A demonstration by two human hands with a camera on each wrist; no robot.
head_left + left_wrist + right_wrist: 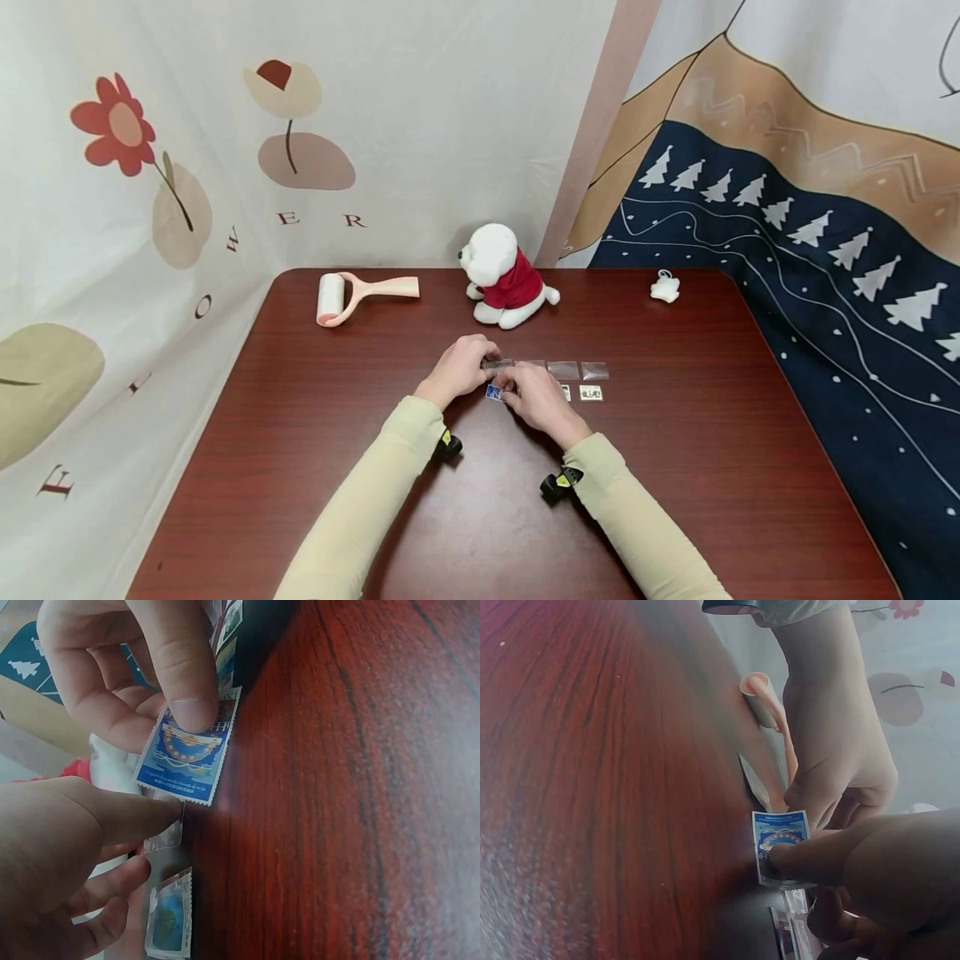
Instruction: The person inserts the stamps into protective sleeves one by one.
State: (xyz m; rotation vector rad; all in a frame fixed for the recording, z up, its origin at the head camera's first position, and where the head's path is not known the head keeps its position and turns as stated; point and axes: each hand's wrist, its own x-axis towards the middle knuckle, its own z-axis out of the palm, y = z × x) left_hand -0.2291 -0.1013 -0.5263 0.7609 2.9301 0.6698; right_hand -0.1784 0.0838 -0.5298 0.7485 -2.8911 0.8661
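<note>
A blue postage stamp with perforated edges is pinched by the thumb and fingers of my right hand. My left hand, just to its left, pinches a small clear plastic sleeve, which sits beside the stamp and is partly hidden by the fingers. Another sleeve with a blue-green stamp inside lies by the left hand in the left wrist view. To the right in the head view, clear sleeves lie in a row, above a pale stamp and another stamp half covered by the right hand.
A white plush dog in a red shirt sits behind the hands. At the back left of the brown table lies a pink-handled lint roller. A small white object with a loop lies at the back right.
</note>
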